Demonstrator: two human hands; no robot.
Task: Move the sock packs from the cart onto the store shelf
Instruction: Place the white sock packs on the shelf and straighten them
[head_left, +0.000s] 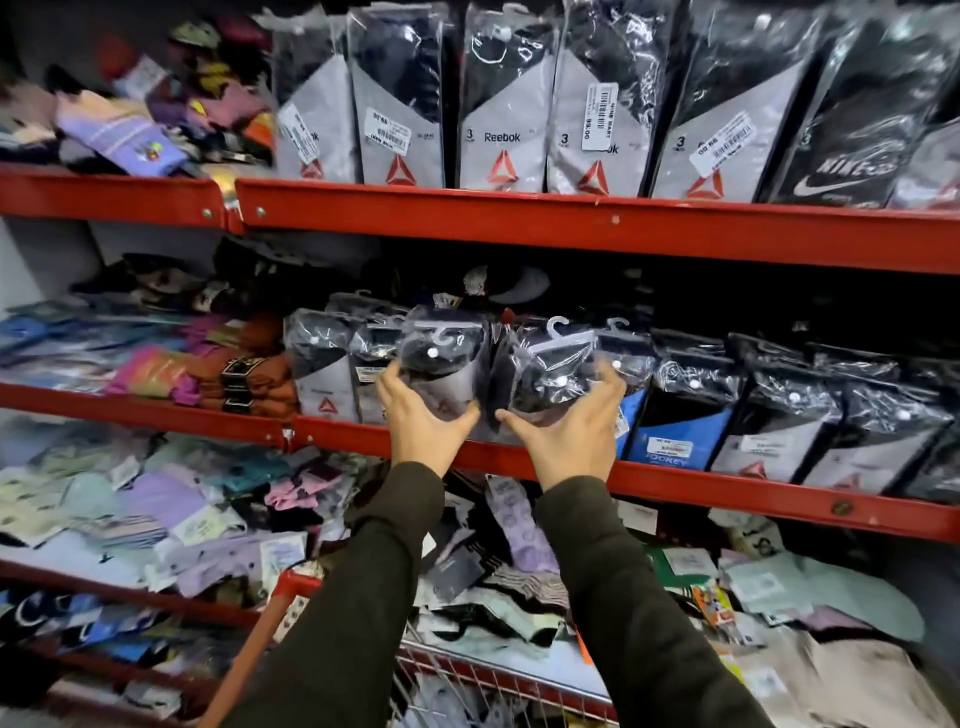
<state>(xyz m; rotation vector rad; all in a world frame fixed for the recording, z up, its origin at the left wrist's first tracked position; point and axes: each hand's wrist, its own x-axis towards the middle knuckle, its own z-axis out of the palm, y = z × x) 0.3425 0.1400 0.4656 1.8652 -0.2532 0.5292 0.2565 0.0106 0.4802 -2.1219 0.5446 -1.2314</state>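
Both hands reach up to the middle red shelf (675, 480). My left hand (423, 423) grips a clear-wrapped pack of dark socks (441, 358) with a white hanger hook. My right hand (569, 431) grips a second such sock pack (553, 371) right beside it. Both packs stand upright at the shelf's front edge, in a row of similar black and grey packs (779, 415). The red wire cart (467, 670) sits below my arms, with loose sock packs in it.
The top shelf (519, 218) holds upright black and grey sock packs (501, 109). Coloured socks (156, 364) are piled at the left of each shelf. The lowest shelf (130, 587) is heaped with pastel packs, reaching over the cart.
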